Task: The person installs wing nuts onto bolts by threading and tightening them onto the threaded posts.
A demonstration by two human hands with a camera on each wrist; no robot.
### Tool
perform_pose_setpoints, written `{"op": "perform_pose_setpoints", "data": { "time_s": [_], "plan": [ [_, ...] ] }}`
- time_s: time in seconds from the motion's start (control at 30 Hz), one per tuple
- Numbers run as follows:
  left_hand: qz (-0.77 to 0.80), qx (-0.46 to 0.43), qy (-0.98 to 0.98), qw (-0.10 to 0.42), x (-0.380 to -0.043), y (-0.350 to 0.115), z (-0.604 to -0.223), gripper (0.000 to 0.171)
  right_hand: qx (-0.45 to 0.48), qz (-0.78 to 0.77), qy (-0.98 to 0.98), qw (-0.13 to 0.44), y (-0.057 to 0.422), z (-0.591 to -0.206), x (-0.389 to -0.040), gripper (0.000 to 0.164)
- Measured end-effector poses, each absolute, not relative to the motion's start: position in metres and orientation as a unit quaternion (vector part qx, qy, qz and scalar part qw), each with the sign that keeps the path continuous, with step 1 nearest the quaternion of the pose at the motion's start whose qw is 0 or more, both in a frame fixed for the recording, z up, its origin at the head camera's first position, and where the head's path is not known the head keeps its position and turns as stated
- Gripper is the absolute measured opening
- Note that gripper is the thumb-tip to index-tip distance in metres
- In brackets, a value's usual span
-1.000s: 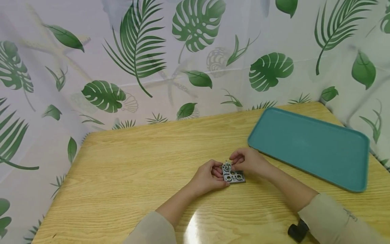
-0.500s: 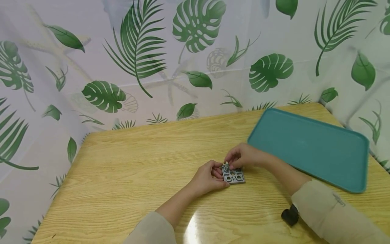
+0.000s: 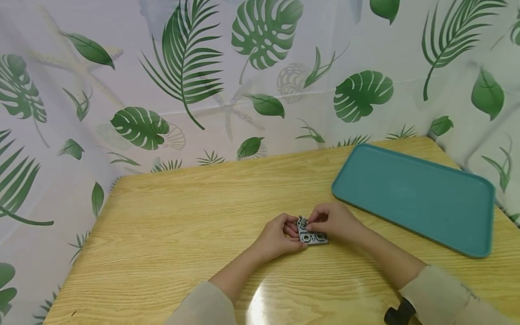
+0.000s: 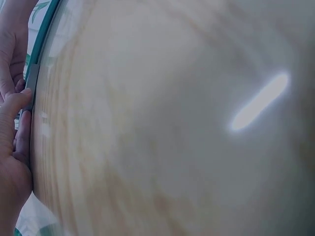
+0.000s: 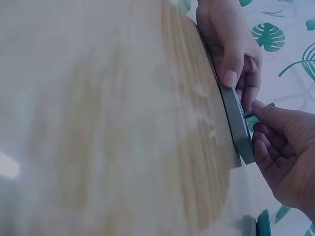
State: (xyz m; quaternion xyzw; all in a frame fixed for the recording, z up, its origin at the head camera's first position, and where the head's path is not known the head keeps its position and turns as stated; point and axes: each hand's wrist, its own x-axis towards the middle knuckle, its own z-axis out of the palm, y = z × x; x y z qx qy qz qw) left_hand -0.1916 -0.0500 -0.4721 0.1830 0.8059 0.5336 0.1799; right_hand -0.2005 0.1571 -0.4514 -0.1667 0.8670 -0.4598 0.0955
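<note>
A small square grey metal plate with round holes and curved grooves lies on the wooden table, right of centre in the head view. My left hand holds it by its left side, thumb at the near corner and fingers along the far edge. From the plate's far left corner stands a small metal bolt. My right hand reaches in from the right, thumb and forefinger pinched at the bolt, covering the plate's far right part. In the right wrist view the plate shows edge-on, the right thumb against the bolt.
A teal rectangular tray rests at the table's right side. The wooden tabletop spreads out to the left, with a leaf-print cloth behind it. A black device sits by the right sleeve.
My right hand moved left over the bolt, then drew back right and nearer, the forearm and sleeve shifting with it. My left hand and the plate stay in place.
</note>
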Motion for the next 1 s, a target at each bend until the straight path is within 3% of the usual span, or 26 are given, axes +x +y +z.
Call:
{"op": "perform_pose_setpoints", "data": {
  "time_s": [0.13, 0.37, 0.7, 0.83, 1.0],
  "plan": [
    [0.533, 0.183, 0.806, 0.179, -0.191, -0.05, -0.472, 0.059, -0.165, -0.464, 0.867, 0.074, 0.152, -0.449, -0.193, 0.009],
    [0.534, 0.184, 0.806, 0.178, -0.192, -0.05, -0.472, 0.059, -0.154, -0.454, 0.873, 0.094, 0.157, -0.449, -0.198, 0.009],
    [0.537, 0.18, 0.802, 0.191, -0.191, -0.052, -0.472, 0.059, -0.285, -0.44, 0.827, 0.204, 0.166, -0.446, -0.24, 0.03],
    [0.537, 0.18, 0.802, 0.193, -0.191, -0.052, -0.472, 0.059, -0.303, -0.438, 0.814, 0.233, 0.165, -0.445, -0.249, 0.023],
    [0.535, 0.183, 0.803, 0.19, -0.192, -0.052, -0.473, 0.059, -0.292, -0.454, 0.813, 0.217, 0.168, -0.448, -0.246, 0.012]
  ]
}}
